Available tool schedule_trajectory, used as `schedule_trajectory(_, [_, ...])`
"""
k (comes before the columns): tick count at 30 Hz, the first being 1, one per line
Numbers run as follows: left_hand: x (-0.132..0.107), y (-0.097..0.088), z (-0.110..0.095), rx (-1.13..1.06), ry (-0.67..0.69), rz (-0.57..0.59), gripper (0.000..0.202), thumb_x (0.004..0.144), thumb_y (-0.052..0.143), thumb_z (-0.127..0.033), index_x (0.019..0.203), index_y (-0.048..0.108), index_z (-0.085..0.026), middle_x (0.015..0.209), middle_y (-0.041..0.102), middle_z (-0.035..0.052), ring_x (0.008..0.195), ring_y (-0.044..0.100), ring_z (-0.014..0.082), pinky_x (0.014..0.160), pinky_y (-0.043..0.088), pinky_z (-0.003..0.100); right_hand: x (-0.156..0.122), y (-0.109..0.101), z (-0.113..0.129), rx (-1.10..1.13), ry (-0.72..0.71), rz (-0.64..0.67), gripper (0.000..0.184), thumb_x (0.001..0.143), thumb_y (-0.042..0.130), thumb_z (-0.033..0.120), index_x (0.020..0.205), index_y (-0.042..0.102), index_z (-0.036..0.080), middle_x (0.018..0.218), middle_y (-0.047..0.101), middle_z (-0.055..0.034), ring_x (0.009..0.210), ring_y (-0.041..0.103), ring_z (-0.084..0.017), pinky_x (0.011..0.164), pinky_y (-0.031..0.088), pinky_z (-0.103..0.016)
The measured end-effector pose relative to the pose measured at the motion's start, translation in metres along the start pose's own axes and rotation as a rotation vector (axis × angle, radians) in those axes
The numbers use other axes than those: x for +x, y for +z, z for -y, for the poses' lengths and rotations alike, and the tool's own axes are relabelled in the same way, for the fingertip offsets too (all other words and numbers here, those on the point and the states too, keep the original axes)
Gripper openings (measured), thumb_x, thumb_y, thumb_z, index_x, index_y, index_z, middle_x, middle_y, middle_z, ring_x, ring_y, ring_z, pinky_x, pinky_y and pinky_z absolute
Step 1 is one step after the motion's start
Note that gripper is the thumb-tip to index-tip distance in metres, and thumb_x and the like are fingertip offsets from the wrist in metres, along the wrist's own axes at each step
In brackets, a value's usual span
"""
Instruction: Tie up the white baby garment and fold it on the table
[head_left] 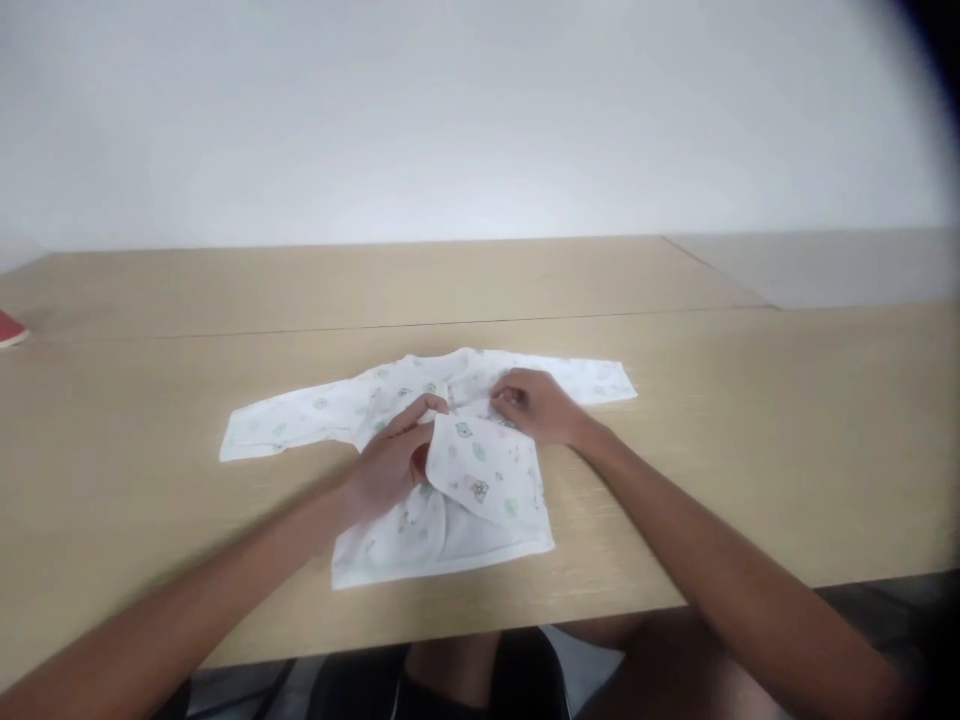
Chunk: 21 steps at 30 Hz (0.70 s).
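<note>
Table (750,450): pale wood, with the near edge running across the bottom of the view.
Shirt (480,500): small, white and printed. It lies flat near the middle of the near edge, hem toward that edge.
Left hand (386,468): on the shirt's front, fingers drawn together and pinched on the edge of the flap (487,475), which is lifted slightly.
Right hand (540,405): just beyond the flap, near the collar. The fingers are curled, tips down on the cloth; I cannot tell whether they grip it.
Sleeves: spread flat, one (285,420) toward the left edge, the other (592,378) toward the right.
Red thing (9,328): at the far left edge, cut off by the frame.
Wall (450,120): plain white, behind the far edge.
</note>
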<state>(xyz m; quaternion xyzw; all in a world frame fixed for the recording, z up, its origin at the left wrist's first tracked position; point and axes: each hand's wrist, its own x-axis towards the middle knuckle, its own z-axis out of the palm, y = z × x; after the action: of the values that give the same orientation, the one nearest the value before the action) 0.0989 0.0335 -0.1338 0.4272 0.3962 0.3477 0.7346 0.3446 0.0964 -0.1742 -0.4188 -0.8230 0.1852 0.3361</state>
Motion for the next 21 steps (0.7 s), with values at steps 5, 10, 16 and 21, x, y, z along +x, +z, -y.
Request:
schedule_trajectory(5, [-0.014, 0.002, 0.002, -0.009, -0.154, 0.255, 0.04, 0.094, 0.042, -0.059, 0.124, 0.04, -0.032, 0.091, 0.059, 0.0047, 0.076, 0.066, 0.0229, 0.044, 0.054, 0.027, 0.0, -0.002, -0.001, 0.015, 0.002, 0.017, 0.011, 0.086, 0.06, 0.026, 0.088, 0.068, 0.019, 0.082, 0.064, -0.0008, 0.07, 0.055, -0.011, 0.064, 0.041, -0.024])
schedule_trajectory(10, [-0.019, 0.003, 0.003, 0.308, -0.023, 0.212, 0.024, 0.09, 0.053, -0.042, 0.089, 0.049, -0.018, 0.061, 0.052, -0.0008, 0.047, 0.056, 0.0143, 0.038, 0.042, 0.019, 0.001, -0.005, 0.002, -0.003, -0.008, 0.035, 0.01, 0.087, 0.059, 0.025, 0.083, 0.067, 0.018, 0.079, 0.063, -0.0001, 0.069, 0.054, -0.01, 0.063, 0.04, -0.024])
schedule_trajectory(16, [-0.02, -0.003, -0.008, 0.844, 0.364, 0.216, 0.025, 0.08, 0.061, -0.023, 0.064, 0.042, -0.015, 0.054, 0.035, -0.0049, 0.05, 0.028, 0.0042, 0.048, 0.022, 0.018, 0.0, -0.009, 0.006, 0.015, 0.066, 0.061, 0.014, 0.088, 0.059, 0.028, 0.081, 0.067, 0.019, 0.068, 0.06, 0.0026, 0.059, 0.051, -0.008, 0.057, 0.036, -0.021])
schedule_trajectory(21, [-0.016, -0.011, -0.023, 0.725, 0.336, 0.495, 0.026, 0.076, 0.063, -0.033, 0.065, 0.048, -0.014, 0.055, 0.034, -0.0048, 0.05, 0.025, 0.005, 0.049, 0.019, 0.022, -0.005, -0.007, 0.011, -0.042, 0.073, 0.062, 0.02, 0.09, 0.059, 0.034, 0.079, 0.067, 0.018, 0.058, 0.053, 0.003, 0.053, 0.045, -0.008, 0.053, 0.031, -0.021])
